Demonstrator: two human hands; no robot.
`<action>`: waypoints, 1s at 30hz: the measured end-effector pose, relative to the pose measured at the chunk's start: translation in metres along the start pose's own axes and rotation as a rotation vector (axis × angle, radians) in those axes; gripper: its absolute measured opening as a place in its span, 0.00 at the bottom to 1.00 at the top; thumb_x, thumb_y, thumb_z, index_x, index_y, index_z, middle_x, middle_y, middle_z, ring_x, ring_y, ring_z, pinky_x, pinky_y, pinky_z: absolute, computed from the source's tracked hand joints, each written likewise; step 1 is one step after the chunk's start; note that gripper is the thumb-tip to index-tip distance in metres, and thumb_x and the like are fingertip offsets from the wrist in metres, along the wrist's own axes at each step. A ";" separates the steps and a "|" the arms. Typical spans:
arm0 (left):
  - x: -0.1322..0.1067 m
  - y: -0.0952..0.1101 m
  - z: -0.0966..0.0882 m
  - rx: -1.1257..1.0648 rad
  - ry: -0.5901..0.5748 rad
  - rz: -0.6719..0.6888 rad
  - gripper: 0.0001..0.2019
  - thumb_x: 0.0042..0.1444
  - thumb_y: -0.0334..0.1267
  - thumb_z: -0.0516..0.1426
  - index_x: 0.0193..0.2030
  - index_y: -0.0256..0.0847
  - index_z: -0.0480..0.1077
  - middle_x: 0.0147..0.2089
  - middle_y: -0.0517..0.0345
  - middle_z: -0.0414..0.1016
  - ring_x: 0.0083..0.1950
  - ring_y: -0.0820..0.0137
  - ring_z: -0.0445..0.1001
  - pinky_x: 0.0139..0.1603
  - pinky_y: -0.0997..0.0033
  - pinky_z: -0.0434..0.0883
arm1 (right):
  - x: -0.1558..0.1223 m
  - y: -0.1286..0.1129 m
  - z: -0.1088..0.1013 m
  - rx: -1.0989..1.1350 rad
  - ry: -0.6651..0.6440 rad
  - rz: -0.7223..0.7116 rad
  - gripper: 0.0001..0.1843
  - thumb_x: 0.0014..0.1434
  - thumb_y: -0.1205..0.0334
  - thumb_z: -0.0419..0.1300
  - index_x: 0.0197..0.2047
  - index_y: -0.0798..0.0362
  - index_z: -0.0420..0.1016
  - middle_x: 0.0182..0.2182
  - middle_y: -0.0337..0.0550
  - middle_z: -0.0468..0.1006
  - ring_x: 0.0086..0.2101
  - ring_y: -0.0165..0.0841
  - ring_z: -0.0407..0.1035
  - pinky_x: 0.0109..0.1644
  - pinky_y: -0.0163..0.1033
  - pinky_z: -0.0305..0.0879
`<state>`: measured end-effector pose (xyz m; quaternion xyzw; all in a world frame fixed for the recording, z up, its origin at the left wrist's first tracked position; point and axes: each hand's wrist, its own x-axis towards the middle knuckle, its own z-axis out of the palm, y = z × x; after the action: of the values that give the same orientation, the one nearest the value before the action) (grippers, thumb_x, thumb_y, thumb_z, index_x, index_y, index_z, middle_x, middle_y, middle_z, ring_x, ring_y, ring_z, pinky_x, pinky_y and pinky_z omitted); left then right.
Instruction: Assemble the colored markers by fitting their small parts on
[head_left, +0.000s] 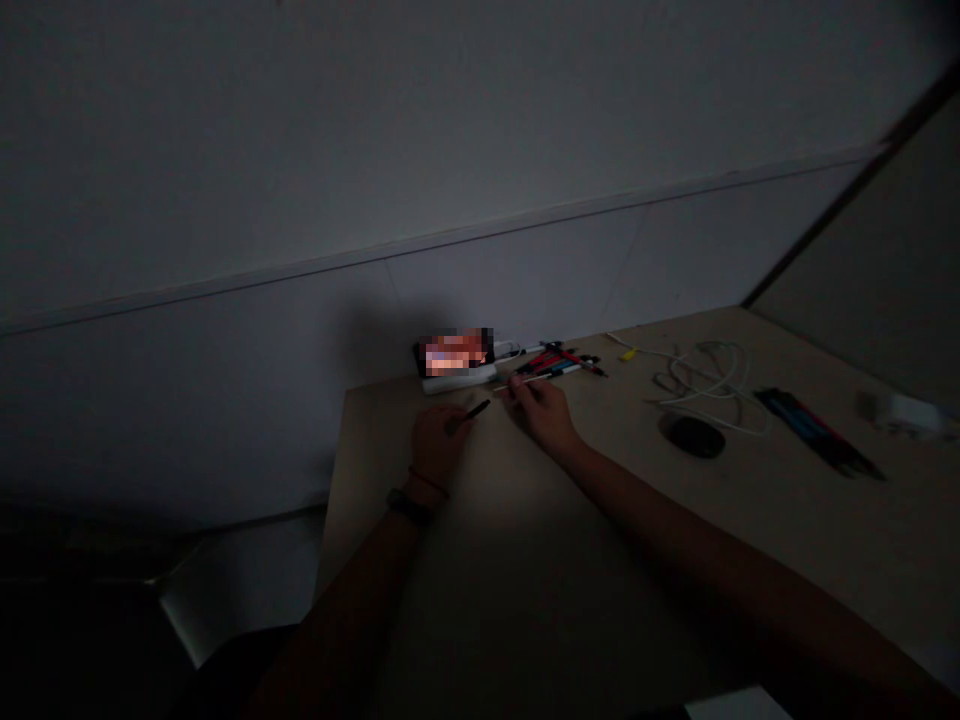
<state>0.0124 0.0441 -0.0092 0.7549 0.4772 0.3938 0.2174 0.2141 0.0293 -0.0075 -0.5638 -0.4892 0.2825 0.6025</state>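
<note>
My left hand [441, 432] is closed on a slim black piece that looks like a pen cap [478, 408], its end pointing up and right. In my right hand [544, 408], fingers pinched, is a white pen [536, 379] whose thin tip points left. A small gap separates the pen tip from the black piece. Just behind my right hand lies a pile of red, blue, white and black pens [562, 358]. A lit phone [455, 354], its screen pixelated, leans on a white stand or block [459, 379] behind both hands. Dim light hides finger details.
On the right of the wooden table [510, 560] are a black computer mouse [696, 437], a loosely coiled white cable [720, 375], a bundle of dark pens [817, 432] and a white adapter [911, 414]. A pale wall [285, 340] borders the back edge.
</note>
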 end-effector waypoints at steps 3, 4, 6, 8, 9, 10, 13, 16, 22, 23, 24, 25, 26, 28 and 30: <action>0.000 -0.001 0.001 0.037 -0.010 -0.009 0.03 0.56 0.37 0.67 0.35 0.42 0.80 0.42 0.53 0.83 0.49 0.59 0.78 0.57 0.52 0.71 | 0.004 0.003 -0.001 0.154 0.012 0.170 0.33 0.55 0.27 0.61 0.28 0.52 0.77 0.25 0.44 0.80 0.27 0.36 0.73 0.30 0.39 0.68; 0.000 -0.001 0.001 0.045 -0.015 -0.007 0.03 0.55 0.36 0.67 0.35 0.42 0.80 0.42 0.53 0.83 0.49 0.59 0.78 0.57 0.52 0.71 | 0.005 0.003 -0.001 0.205 -0.004 0.212 0.33 0.54 0.26 0.61 0.29 0.52 0.77 0.25 0.44 0.79 0.26 0.36 0.73 0.29 0.39 0.67; 0.000 -0.001 0.001 0.056 -0.017 0.000 0.02 0.55 0.36 0.67 0.35 0.42 0.80 0.43 0.53 0.83 0.49 0.59 0.79 0.57 0.52 0.71 | 0.004 0.003 0.000 0.276 -0.053 0.254 0.33 0.52 0.26 0.63 0.29 0.52 0.77 0.25 0.43 0.80 0.26 0.35 0.73 0.30 0.38 0.68; -0.001 -0.001 0.001 0.065 -0.016 0.014 0.02 0.55 0.36 0.67 0.35 0.43 0.80 0.43 0.54 0.83 0.49 0.59 0.78 0.58 0.52 0.70 | 0.002 0.002 0.001 0.298 -0.099 0.261 0.32 0.50 0.27 0.65 0.29 0.52 0.77 0.24 0.43 0.79 0.27 0.35 0.74 0.31 0.38 0.69; -0.001 -0.001 0.001 0.069 -0.021 0.021 0.02 0.56 0.37 0.67 0.35 0.43 0.80 0.42 0.54 0.84 0.48 0.59 0.78 0.58 0.51 0.70 | 0.001 0.001 0.002 0.299 -0.118 0.259 0.32 0.50 0.27 0.66 0.29 0.52 0.77 0.24 0.42 0.79 0.27 0.35 0.74 0.31 0.38 0.69; -0.001 -0.001 0.001 0.073 -0.026 0.026 0.02 0.56 0.37 0.67 0.35 0.43 0.80 0.42 0.54 0.84 0.48 0.59 0.78 0.58 0.51 0.70 | 0.000 0.001 0.002 0.297 -0.134 0.256 0.32 0.49 0.27 0.67 0.29 0.52 0.77 0.24 0.42 0.79 0.27 0.35 0.74 0.31 0.38 0.69; 0.000 0.000 0.000 0.093 -0.052 0.020 0.02 0.56 0.37 0.67 0.34 0.43 0.80 0.42 0.54 0.84 0.48 0.59 0.79 0.58 0.53 0.70 | -0.002 -0.001 0.003 0.273 -0.177 0.238 0.32 0.47 0.27 0.68 0.29 0.52 0.78 0.24 0.42 0.80 0.28 0.35 0.74 0.32 0.38 0.70; 0.000 0.002 0.000 0.119 -0.053 0.001 0.02 0.56 0.37 0.67 0.35 0.43 0.80 0.42 0.55 0.84 0.48 0.60 0.79 0.57 0.55 0.70 | -0.002 -0.002 0.002 0.235 -0.209 0.220 0.32 0.48 0.27 0.68 0.28 0.52 0.80 0.25 0.42 0.81 0.28 0.35 0.75 0.33 0.39 0.71; 0.000 0.005 0.000 0.137 -0.052 -0.017 0.02 0.57 0.37 0.66 0.35 0.43 0.80 0.42 0.55 0.84 0.48 0.62 0.78 0.58 0.56 0.70 | -0.002 -0.005 0.003 0.343 -0.211 0.256 0.31 0.50 0.28 0.67 0.30 0.50 0.79 0.29 0.46 0.83 0.33 0.42 0.80 0.37 0.45 0.77; 0.000 0.005 0.000 0.135 -0.053 -0.020 0.02 0.57 0.37 0.66 0.34 0.43 0.80 0.43 0.56 0.84 0.48 0.62 0.78 0.58 0.56 0.70 | -0.002 -0.005 0.003 0.365 -0.191 0.264 0.30 0.50 0.28 0.67 0.31 0.50 0.79 0.30 0.46 0.83 0.34 0.43 0.80 0.37 0.46 0.78; 0.000 0.005 0.000 0.133 -0.057 -0.021 0.02 0.57 0.37 0.66 0.34 0.43 0.79 0.43 0.56 0.84 0.48 0.62 0.78 0.58 0.56 0.70 | -0.002 -0.006 0.003 0.384 -0.169 0.271 0.30 0.50 0.28 0.67 0.31 0.50 0.79 0.30 0.47 0.84 0.35 0.43 0.81 0.36 0.46 0.78; 0.000 0.005 0.000 0.132 -0.060 -0.022 0.02 0.57 0.37 0.67 0.34 0.43 0.79 0.42 0.56 0.84 0.48 0.62 0.78 0.58 0.56 0.70 | -0.001 -0.006 0.004 0.398 -0.151 0.276 0.30 0.49 0.28 0.68 0.31 0.50 0.78 0.31 0.47 0.84 0.35 0.44 0.81 0.36 0.46 0.79; 0.000 0.005 -0.001 0.132 -0.062 -0.021 0.02 0.57 0.37 0.66 0.34 0.43 0.79 0.42 0.56 0.84 0.48 0.62 0.78 0.58 0.56 0.70 | -0.001 -0.006 0.004 0.408 -0.137 0.281 0.30 0.48 0.28 0.68 0.32 0.50 0.78 0.31 0.47 0.84 0.36 0.44 0.81 0.35 0.46 0.79; 0.000 0.004 -0.001 0.134 -0.061 -0.020 0.02 0.57 0.37 0.66 0.34 0.43 0.79 0.42 0.56 0.84 0.48 0.62 0.78 0.58 0.55 0.70 | -0.001 -0.005 0.004 0.414 -0.127 0.291 0.30 0.47 0.28 0.69 0.32 0.50 0.78 0.31 0.47 0.84 0.35 0.45 0.81 0.35 0.46 0.79; 0.000 0.003 0.000 0.138 -0.065 -0.021 0.03 0.57 0.37 0.66 0.35 0.43 0.79 0.42 0.56 0.84 0.48 0.61 0.78 0.58 0.55 0.70 | -0.001 -0.004 0.005 0.405 -0.135 0.293 0.31 0.47 0.28 0.69 0.32 0.50 0.77 0.30 0.47 0.84 0.34 0.44 0.81 0.35 0.46 0.79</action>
<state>0.0140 0.0427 -0.0067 0.7754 0.5038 0.3331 0.1844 0.2081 0.0298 -0.0050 -0.4764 -0.3746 0.4961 0.6218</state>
